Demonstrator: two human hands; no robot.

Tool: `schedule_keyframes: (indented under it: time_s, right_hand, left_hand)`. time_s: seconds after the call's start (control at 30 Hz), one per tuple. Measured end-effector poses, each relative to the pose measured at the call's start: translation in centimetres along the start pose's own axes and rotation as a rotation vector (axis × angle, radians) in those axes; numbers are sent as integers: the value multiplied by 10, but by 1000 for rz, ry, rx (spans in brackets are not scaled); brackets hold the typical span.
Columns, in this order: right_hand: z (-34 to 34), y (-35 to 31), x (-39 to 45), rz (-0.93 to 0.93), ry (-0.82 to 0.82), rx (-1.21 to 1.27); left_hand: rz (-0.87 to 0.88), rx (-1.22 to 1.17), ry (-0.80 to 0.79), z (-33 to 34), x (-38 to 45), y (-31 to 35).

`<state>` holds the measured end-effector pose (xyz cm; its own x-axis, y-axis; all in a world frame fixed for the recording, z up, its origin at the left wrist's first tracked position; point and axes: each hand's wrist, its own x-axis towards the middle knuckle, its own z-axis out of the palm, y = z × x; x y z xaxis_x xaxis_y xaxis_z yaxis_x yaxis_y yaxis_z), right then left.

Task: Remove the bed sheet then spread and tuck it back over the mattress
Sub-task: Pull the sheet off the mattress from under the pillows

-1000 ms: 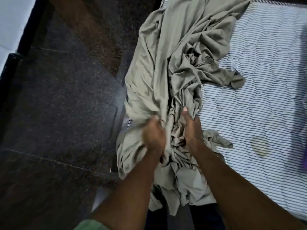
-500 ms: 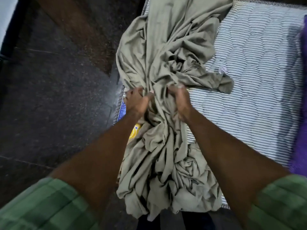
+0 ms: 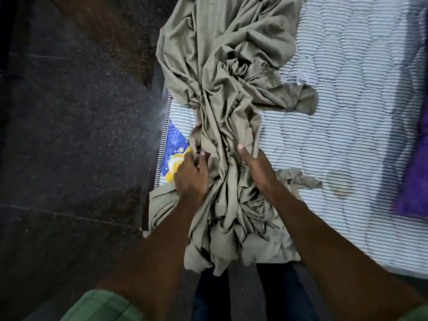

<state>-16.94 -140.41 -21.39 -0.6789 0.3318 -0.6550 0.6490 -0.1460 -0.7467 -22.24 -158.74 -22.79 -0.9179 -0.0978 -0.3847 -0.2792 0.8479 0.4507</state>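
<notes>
Floor [image 3: 76, 126]: dark speckled stone tiles with thin pale joint lines, filling the left half of the view.
Floor tone: a browner patch near the top, just left of the bed's edge.
Light: dim overall; a faint pale sheen on the floor beside the bed's left edge.
Purple cloth [image 3: 414, 172]: lies at the right edge of the view, blurred.
Walls, windows: out of view.
</notes>
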Motion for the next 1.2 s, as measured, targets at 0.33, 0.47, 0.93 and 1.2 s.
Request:
schedule_keyframes:
  time_s: [0.33, 0.47, 0.93, 1.2]
  right_hand:
    - [30, -34, 21, 125, 70, -404]
    - [-2, -91, 49, -49, 203, 456]
    - [-28, 71, -73, 238, 215, -820]
    - [-69, -35, -1, -34, 559, 256]
  left_hand:
    - [103, -65, -383, -7, 20, 9]
    - [64, -565, -137, -41, 62, 77]
    - [186, 639, -278, -34, -28, -10]
    - [203, -385, -203, -10, 41, 48]
